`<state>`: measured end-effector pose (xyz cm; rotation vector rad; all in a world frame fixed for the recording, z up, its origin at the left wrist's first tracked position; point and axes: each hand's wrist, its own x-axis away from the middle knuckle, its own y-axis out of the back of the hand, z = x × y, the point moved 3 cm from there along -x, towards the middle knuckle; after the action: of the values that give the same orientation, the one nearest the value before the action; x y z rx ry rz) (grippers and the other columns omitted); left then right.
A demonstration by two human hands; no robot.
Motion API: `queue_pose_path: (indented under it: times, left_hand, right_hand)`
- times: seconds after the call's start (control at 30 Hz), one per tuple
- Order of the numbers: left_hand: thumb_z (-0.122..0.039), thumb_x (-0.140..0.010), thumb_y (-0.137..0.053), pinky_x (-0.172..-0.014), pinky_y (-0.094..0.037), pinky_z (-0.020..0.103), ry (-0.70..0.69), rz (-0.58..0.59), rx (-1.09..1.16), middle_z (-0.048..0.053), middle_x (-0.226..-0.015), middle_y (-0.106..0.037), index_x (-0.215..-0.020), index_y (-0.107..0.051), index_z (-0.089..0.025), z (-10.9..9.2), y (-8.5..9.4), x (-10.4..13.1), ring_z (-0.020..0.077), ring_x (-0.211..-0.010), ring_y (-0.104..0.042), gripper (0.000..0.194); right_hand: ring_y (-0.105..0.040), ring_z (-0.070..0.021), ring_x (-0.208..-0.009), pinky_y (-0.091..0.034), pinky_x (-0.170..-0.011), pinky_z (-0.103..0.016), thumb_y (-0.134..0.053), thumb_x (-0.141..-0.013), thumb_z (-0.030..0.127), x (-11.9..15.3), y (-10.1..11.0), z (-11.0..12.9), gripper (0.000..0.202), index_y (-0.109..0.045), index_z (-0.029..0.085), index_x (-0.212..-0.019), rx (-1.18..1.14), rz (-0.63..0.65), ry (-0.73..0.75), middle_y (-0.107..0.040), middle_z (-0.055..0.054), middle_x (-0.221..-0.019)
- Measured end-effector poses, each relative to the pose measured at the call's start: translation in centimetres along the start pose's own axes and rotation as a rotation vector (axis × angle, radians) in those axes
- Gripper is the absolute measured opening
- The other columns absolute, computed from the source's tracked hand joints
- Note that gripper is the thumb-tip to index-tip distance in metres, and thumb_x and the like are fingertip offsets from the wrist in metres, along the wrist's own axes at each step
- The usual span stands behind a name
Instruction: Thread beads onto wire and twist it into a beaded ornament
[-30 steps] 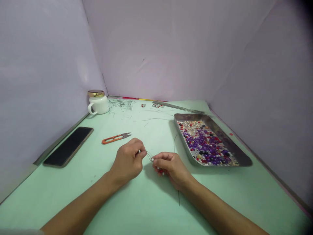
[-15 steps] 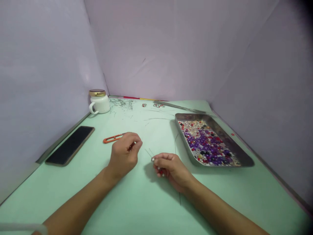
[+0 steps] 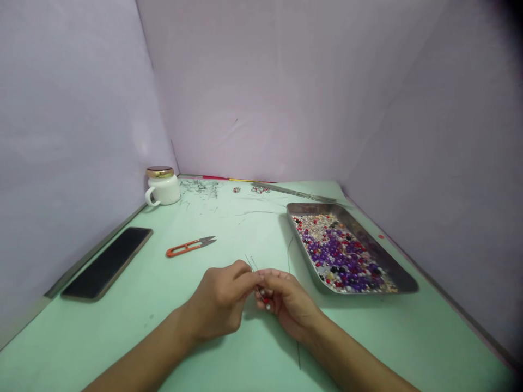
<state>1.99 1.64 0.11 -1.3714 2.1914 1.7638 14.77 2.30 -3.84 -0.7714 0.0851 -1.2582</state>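
Open tabletop (image 3: 241, 231) is bounded by one tray (image 3: 382, 255) edge and one snipper (image 3: 190, 247); one beaded wire (image 3: 265, 300) is gripped by right hand (image 3: 291, 305); grip of left hand (image 3: 223, 298) cannot be told.

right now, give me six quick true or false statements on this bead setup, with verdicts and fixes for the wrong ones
1. The metal tray contains beads of several colours. True.
2. The orange snips lie inside the metal tray. False: the orange snips lie on the table, left of it.
3. The right hand holds a small beaded piece. True.
4. The left hand rests on the phone. False: the left hand is at the right hand's fingertips.
5. The phone's screen is dark. True.
6. The white mug has no lid. False: a lid covers the white mug.
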Motion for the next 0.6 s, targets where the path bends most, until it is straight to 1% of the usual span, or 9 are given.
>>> queue_pose_path:
  times: [0.07,0.13,0.23,0.3,0.43,0.5,0.6]
  left_hand:
    - [0.0,-0.065,-0.041,-0.053,-0.041,0.023,-0.078,0.05,-0.105,0.005,-0.084,-0.055,-0.107,-0.049,-0.02,-0.15,-0.05,0.04,0.0136,-0.066,-0.052,0.047]
    - [0.0,-0.063,-0.041,-0.051,-0.04,0.023,-0.139,0.082,-0.193,0.006,-0.088,-0.055,-0.105,-0.049,-0.018,-0.21,-0.05,0.06,0.0139,-0.065,-0.051,0.046]
    - [-0.004,-0.065,-0.042,-0.046,-0.037,0.024,-0.201,0.096,-0.332,0.006,-0.089,-0.054,-0.1,-0.049,-0.016,-0.24,-0.15,0.02,0.0123,-0.057,-0.048,0.039]
    - [-0.007,-0.069,-0.042,-0.043,-0.035,0.024,-0.235,0.101,-0.409,0.005,-0.084,-0.054,-0.095,-0.05,-0.017,-0.28,-0.28,-0.04,0.011,-0.052,-0.044,0.029]
    - [-0.012,-0.077,-0.04,-0.043,-0.032,0.022,-0.311,0.069,-0.47,0.0,-0.069,-0.049,-0.086,-0.05,-0.018,-0.4,-0.3,-0.14,0.0106,-0.051,-0.043,0.014]
    - [-0.014,-0.079,-0.041,-0.043,-0.031,0.022,-0.343,0.046,-0.482,0.0,-0.067,-0.049,-0.084,-0.049,-0.018,-0.43,-0.23,-0.11,0.0105,-0.051,-0.043,0.011]
    - [-0.015,-0.079,-0.042,-0.043,-0.03,0.022,-0.371,0.034,-0.501,0.001,-0.069,-0.05,-0.083,-0.049,-0.018,-0.41,-0.23,0.02,0.0104,-0.05,-0.041,0.008]
  right_hand:
    - [-0.046,-0.0073,-0.048,-0.039,-0.045,-0.018,-0.062,-0.06,0.016,-0.05,0.15,0.05,0.011,-0.06,0.01,-0.069,0.009,0.014,-0.028,-0.054,0.0,-0.053]
    - [-0.046,-0.0075,-0.049,-0.04,-0.044,-0.018,-0.059,-0.059,0.013,-0.11,0.27,0.08,0.011,-0.06,0.01,-0.07,0.003,0.038,-0.055,-0.053,0.0,-0.054]
    - [-0.045,-0.0067,-0.048,-0.04,-0.043,-0.018,-0.057,-0.058,0.009,-0.17,0.28,0.08,0.01,-0.059,0.011,-0.068,-0.019,0.065,-0.075,-0.051,0.002,-0.054]
    - [-0.044,-0.0064,-0.047,-0.039,-0.043,-0.018,-0.056,-0.058,0.009,-0.19,0.14,0.03,0.007,-0.058,0.011,-0.064,-0.019,0.085,-0.087,-0.051,0.002,-0.053]
    - [-0.043,-0.0058,-0.044,-0.036,-0.041,-0.018,-0.055,-0.057,0.008,-0.27,-0.23,-0.05,0.003,-0.056,0.01,-0.058,-0.01,0.139,-0.11,-0.05,0.003,-0.051]
    - [-0.042,-0.0055,-0.044,-0.035,-0.041,-0.018,-0.056,-0.058,0.008,-0.3,-0.28,-0.06,0.002,-0.056,0.01,-0.058,-0.02,0.158,-0.119,-0.049,0.003,-0.05]
    - [-0.044,-0.0058,-0.045,-0.035,-0.043,-0.018,-0.058,-0.059,0.009,-0.3,-0.17,-0.03,0.001,-0.057,0.009,-0.06,-0.043,0.176,-0.135,-0.051,0.002,-0.051]
